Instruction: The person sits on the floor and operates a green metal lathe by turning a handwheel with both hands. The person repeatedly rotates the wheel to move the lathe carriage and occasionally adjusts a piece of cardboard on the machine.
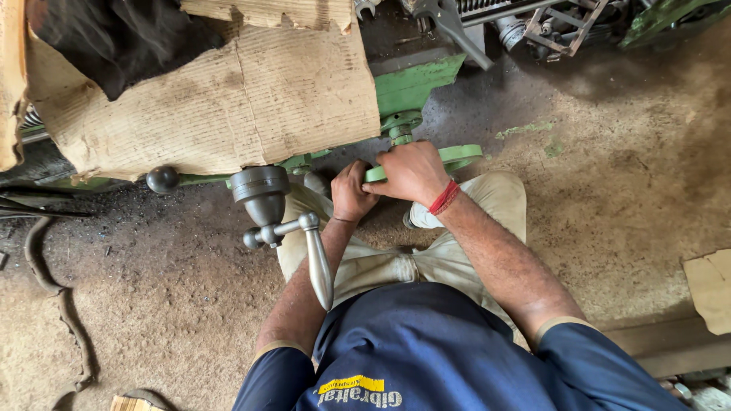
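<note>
Fingers [396, 179] of our right hand [411, 173] and left hand [352, 192] clamp a flat, green-painted metal lever [457, 156] beside a smooth steel crank handle [318, 262] and frayed corrugated cardboard [228, 99].

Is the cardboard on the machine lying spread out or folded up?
Spread out: the cardboard lies flat as a torn sheet over the green machine.

Green handwheel [457, 156], rim horizontal, on green machine's front, partly hidden

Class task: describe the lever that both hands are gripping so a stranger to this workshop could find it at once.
Start at the green machine draped with torn brown cardboard. From its front edge a flat pale-green metal lever sticks out, gripped by the left hand and right hand. Unlike the bare grey steel crank handle beside it, it is painted.
</note>
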